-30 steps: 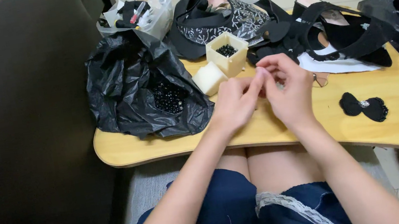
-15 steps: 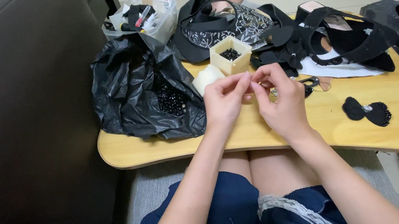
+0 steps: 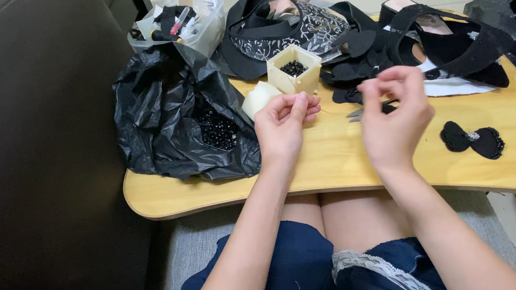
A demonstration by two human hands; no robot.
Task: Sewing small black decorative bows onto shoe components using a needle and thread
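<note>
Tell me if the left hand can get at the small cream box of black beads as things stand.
Probably yes. The left hand is pinched on something small, just in front of the small cream box, whose top is open. Nothing lies between them on the wooden lap table; only its occupied fingertips would hinder picking.

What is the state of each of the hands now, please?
Left hand: fingers pinched shut; what it grips is too small to tell.
Right hand: fingertips pinched together above the table; what it grips cannot be told.
</note>
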